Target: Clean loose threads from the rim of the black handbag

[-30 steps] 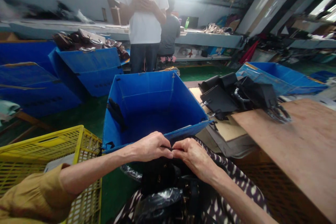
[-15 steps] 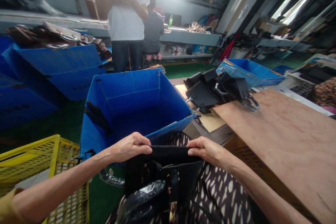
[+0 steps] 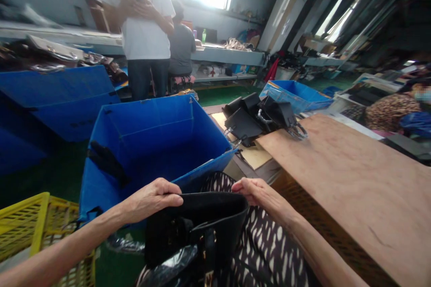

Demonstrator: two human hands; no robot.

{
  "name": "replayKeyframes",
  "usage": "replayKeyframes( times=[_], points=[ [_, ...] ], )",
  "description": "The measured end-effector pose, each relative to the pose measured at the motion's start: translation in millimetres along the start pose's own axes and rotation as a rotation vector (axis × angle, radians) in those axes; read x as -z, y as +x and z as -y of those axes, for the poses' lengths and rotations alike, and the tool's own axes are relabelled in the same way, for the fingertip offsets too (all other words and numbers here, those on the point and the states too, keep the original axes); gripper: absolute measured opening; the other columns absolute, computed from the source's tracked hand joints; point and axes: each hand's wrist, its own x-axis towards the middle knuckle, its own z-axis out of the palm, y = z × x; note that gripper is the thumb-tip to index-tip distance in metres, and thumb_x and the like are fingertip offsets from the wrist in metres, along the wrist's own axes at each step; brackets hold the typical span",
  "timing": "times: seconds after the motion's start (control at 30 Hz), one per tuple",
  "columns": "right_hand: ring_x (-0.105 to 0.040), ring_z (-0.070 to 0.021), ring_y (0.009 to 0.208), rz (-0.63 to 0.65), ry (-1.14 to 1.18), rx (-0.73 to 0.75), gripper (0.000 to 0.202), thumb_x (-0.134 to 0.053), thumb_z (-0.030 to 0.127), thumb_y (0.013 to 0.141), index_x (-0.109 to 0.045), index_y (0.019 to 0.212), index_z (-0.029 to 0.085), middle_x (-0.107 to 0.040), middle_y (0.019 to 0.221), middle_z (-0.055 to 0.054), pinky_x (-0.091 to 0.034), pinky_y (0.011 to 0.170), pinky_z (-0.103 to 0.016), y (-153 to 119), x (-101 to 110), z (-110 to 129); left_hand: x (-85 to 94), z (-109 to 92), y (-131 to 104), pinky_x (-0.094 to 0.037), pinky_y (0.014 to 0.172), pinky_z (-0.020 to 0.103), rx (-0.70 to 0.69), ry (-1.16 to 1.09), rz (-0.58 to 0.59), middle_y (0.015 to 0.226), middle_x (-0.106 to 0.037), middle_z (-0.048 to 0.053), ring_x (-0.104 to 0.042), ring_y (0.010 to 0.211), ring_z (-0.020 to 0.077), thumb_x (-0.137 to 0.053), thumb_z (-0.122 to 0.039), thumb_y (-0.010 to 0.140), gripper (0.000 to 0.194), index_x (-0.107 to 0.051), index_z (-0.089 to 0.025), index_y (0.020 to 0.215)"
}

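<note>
A black handbag (image 3: 225,228) rests on my lap with its mouth gaping upward. My left hand (image 3: 163,193) pinches the left end of its far rim, thumb on the near side. At the right corner of the rim is my right hand (image 3: 254,192), its fingers curled together. Its fingertips are just beyond the rim, and whether they grip anything is hidden. Clear plastic wrap (image 3: 178,262) covers a handle on the bag's near side, beside a dark strap with gold-coloured metal (image 3: 208,278). Patterned dark cloth (image 3: 269,246) covers my legs.
A blue bin (image 3: 158,119) stands just ahead, a yellow crate (image 3: 42,219) at left. More black bags (image 3: 247,121) lie beside a wooden board (image 3: 353,166) on the right. A standing person (image 3: 146,36) holds an object; another person (image 3: 182,42) sits behind.
The handbag's mouth has widened and its right corner now bows outward. My right hand's fingertips have shifted from the rim to just past it. My view has turned slightly right.
</note>
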Motion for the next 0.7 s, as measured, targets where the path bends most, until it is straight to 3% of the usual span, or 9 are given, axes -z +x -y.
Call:
replayKeyframes(
  times=[0.07, 0.2, 0.4, 0.5, 0.7],
  points=[
    [-0.060, -0.0157, 0.070, -0.141, 0.268, 0.008, 0.040, -0.056, 0.052, 0.076, -0.061, 0.090, 0.015, -0.065, 0.079, -0.006, -0.044, 0.061, -0.023, 0, 7, -8, -2.0, -3, -3, -0.015, 0.044, 0.021, 0.008, 0.015, -0.009, 0.054, -0.025, -0.005, -0.022, 0.050, 0.0077, -0.047, -0.042, 0.080, 0.033, -0.052, -0.012, 0.065],
    [-0.047, -0.0049, 0.044, -0.346, 0.380, 0.104, 0.030, -0.073, 0.039, 0.065, -0.060, 0.074, 0.014, -0.060, 0.058, 0.000, -0.033, 0.042, -0.014, -9, 22, -19, -6.5, -6, -6, -0.016, 0.045, 0.021, 0.009, 0.031, -0.037, 0.055, -0.025, -0.005, -0.023, 0.050, 0.0079, -0.046, -0.043, 0.080, 0.035, -0.052, -0.012, 0.065],
    [-0.031, -0.0020, 0.034, -0.364, 0.336, 0.104, 0.034, -0.068, 0.040, 0.070, -0.053, 0.057, 0.013, -0.046, 0.041, 0.005, -0.016, 0.035, -0.016, -30, 27, -25, -10.0, -6, -7, -0.018, 0.045, 0.021, 0.021, 0.047, -0.057, 0.054, -0.030, -0.005, -0.025, 0.050, 0.0082, -0.046, -0.044, 0.079, 0.035, -0.055, -0.012, 0.067],
    [-0.022, -0.0019, 0.033, -0.342, 0.450, 0.191, 0.040, -0.062, 0.042, 0.075, -0.043, 0.051, 0.015, -0.034, 0.038, 0.008, -0.013, 0.036, -0.018, -31, 21, -29, -11.7, -5, -5, -0.023, 0.045, 0.019, 0.046, 0.035, -0.077, 0.055, -0.036, -0.004, -0.031, 0.050, 0.0089, -0.045, -0.050, 0.078, 0.040, -0.056, -0.013, 0.068],
    [-0.013, -0.0022, 0.030, -0.211, 0.708, 0.257, 0.049, -0.058, 0.042, 0.079, -0.031, 0.046, 0.018, -0.026, 0.033, 0.010, -0.011, 0.034, -0.019, -26, 15, -36, -15.2, -7, -8, -0.036, 0.049, 0.019, 0.109, 0.040, -0.188, 0.061, -0.052, -0.001, -0.047, 0.056, 0.0136, -0.049, -0.056, 0.073, 0.041, -0.062, -0.017, 0.072]
  ],
)
